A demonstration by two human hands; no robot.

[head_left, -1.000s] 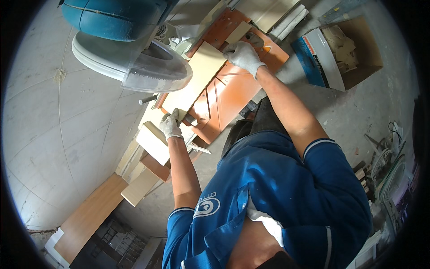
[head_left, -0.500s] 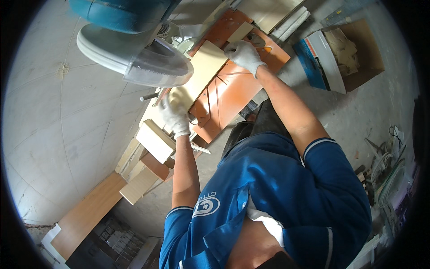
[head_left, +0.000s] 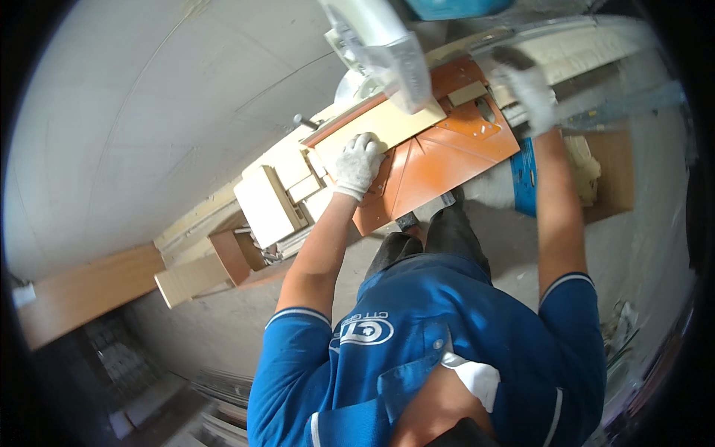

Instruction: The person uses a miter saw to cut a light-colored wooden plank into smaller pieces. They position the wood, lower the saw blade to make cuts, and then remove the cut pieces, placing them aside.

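A long cream board [head_left: 372, 128] lies along the fence of an orange mitre saw table [head_left: 417, 175]. My left hand [head_left: 359, 160], in a white glove, is closed on the left part of the board, with its fingers curled over it. The saw's clear blade guard [head_left: 406, 71] hangs over the board's right end. Off to the right of the table, my gloved right hand [head_left: 532, 93] is smeared by motion, and its fingers cannot be read. A dark blurred patch shows by its fingertips. A short cream piece [head_left: 467, 93] sits on the table right of the board.
Cream boxes or blocks [head_left: 268, 205] stand left of the table, near a brown carton [head_left: 231, 257]. An open blue and brown box [head_left: 607, 175] holds cream scraps on the right. A wall [head_left: 149, 119] rises behind on the left.
My right hand has left the table's right end and swung out to the right. My left hand has closed on the board. The view has shifted, so the saw appears farther right.
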